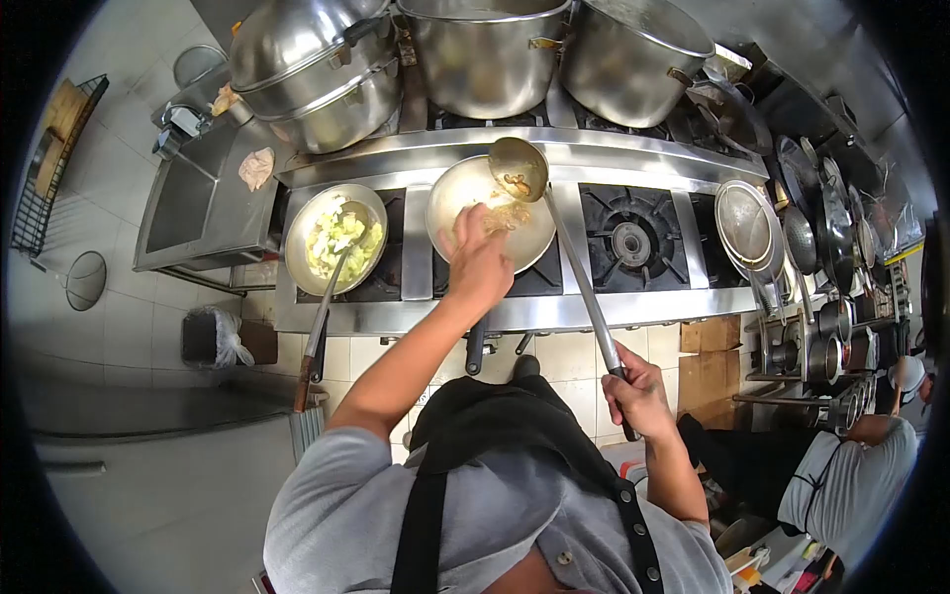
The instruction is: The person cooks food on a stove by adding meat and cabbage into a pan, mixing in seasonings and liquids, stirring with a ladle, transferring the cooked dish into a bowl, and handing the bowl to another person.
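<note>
My right hand [638, 394] wraps the ladle [574, 262], its bowl over the pan's [463, 188] rim; left fingers [465, 220] half-curled there, hold unclear. Stockpots [485, 64] crowd behind.

The ladle [580, 273] you grip is smooth, shiny metal, its handle end dark and plastic-looking. Your middle pan [447, 200] has a pale, satin metal inside; the utensil in the pan to its left ends in a brown wooden grip [304, 384]. Behind, the stockpot [485, 64] is glossy steel, streaked with reflections. Your stove front [396, 318] is smooth brushed-looking steel, and the burner grate [606, 214] matt dark metal. You wear a matt black cloth apron [515, 418] over a soft grey knit-looking shirt [366, 505].
</note>
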`<action>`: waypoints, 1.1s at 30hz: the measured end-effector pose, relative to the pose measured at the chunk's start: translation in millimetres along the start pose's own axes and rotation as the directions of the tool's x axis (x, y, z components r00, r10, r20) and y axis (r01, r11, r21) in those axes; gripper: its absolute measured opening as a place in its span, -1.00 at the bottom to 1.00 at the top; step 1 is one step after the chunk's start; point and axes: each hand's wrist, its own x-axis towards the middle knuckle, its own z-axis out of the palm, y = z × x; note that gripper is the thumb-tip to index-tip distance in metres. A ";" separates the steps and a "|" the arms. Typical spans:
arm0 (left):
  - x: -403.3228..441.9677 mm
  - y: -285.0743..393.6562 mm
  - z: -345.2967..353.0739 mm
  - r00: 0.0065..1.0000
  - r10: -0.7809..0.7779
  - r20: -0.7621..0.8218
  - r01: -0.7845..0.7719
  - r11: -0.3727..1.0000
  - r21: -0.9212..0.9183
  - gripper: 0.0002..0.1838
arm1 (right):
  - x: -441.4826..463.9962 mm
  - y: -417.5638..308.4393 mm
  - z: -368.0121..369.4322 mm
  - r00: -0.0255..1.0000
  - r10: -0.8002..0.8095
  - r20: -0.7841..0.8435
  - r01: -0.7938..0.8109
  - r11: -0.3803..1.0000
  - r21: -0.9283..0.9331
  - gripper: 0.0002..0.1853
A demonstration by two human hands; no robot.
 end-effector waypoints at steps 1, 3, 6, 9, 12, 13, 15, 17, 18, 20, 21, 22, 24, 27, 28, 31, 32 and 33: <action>-4.6 8.1 -16.5 0.999 -0.023 0.032 0.032 0.951 -0.306 -0.57 | 8.1 6.2 -6.3 1.000 0.013 -0.011 -0.013 1.000 -0.007 -0.40; -11.2 18.8 -52.1 0.993 -0.053 0.107 0.118 0.582 -0.805 -0.54 | 20.4 11.7 -18.8 1.000 0.001 -0.016 -0.001 1.000 0.002 -0.40; -33.6 67.8 -132.0 0.949 0.291 0.125 0.184 -0.187 -0.965 -0.59 | 31.3 6.6 -36.0 0.997 -0.058 0.047 0.058 0.998 -0.006 -0.39; -29.0 102.1 -172.5 0.672 0.709 -0.213 -0.051 -0.242 -0.969 -0.64 | 44.9 29.8 -47.8 0.970 -0.243 0.002 0.243 0.966 -0.091 -0.36; -35.2 144.4 -153.4 0.645 0.444 -0.622 -0.398 -0.499 -0.769 -0.71 | 81.1 73.1 -60.8 0.947 -0.321 0.003 0.291 0.855 -0.429 -0.57; -34.3 146.8 -153.6 0.636 0.437 -0.636 -0.417 -0.499 -0.759 -0.70 | 93.0 83.1 -62.9 0.904 -0.427 0.013 0.321 0.659 -0.680 -0.64; -37.9 157.2 -161.3 0.690 0.375 -0.619 -0.464 -0.427 -0.776 -0.72 | 106.8 99.6 -63.7 0.941 -0.335 -0.040 0.174 0.585 -0.792 -0.72; -40.0 153.4 -172.1 0.731 0.448 -0.514 -0.438 -0.270 -0.858 -0.70 | 114.0 105.9 -70.7 0.911 -0.397 0.109 0.360 0.639 -0.680 -0.75; -36.7 135.2 -183.4 0.705 0.572 -0.420 -0.394 -0.177 -0.902 -0.64 | 114.7 102.6 -73.5 0.974 -0.180 0.140 0.225 0.864 -0.450 -0.76; -47.5 127.7 -183.3 0.748 0.568 -0.344 -0.438 0.034 -0.898 -0.71 | 114.4 108.9 -71.6 0.954 0.040 0.298 -0.056 0.997 0.046 -0.74; -48.4 119.8 -188.9 0.783 0.563 -0.264 -0.405 0.140 -0.903 -0.76 | 108.6 92.4 -69.2 0.940 0.096 0.326 -0.144 0.982 0.126 -0.73; -54.6 106.1 -172.4 0.816 0.480 -0.323 -0.459 0.198 -0.866 -0.77 | 103.0 76.0 -66.7 0.923 0.151 0.353 -0.233 0.952 0.201 -0.71; -72.9 76.8 -161.6 0.972 0.223 -0.074 -0.148 0.335 -0.931 -0.56 | 92.9 22.6 -63.6 0.896 0.130 0.425 -0.275 0.913 0.300 -0.69; -98.1 18.3 -106.6 0.929 -0.343 0.143 0.257 0.317 -0.913 -0.60 | 113.5 -31.2 -75.2 0.835 -0.172 0.523 -0.153 0.840 0.521 -0.58; -108.1 0.4 -86.3 0.864 -0.477 0.159 0.312 0.260 -0.914 -0.65 | 124.8 -63.0 -75.1 0.831 -0.226 0.509 -0.088 0.849 0.520 -0.55; -143.8 -31.1 -50.8 0.716 -0.668 0.203 0.408 0.164 -0.898 -0.71 | 154.9 -178.6 -63.3 0.736 -0.506 0.451 0.240 0.817 0.525 -0.45; -151.9 -33.4 -47.1 0.674 -0.699 0.237 0.422 0.102 -0.901 -0.72 | 166.5 -212.4 -63.2 0.707 -0.523 0.477 0.302 0.833 0.464 -0.46; -160.5 -35.6 -43.5 0.630 -0.727 0.273 0.433 0.037 -0.901 -0.72 | 188.2 -239.8 -65.5 0.704 -0.527 0.476 0.391 0.847 0.360 -0.51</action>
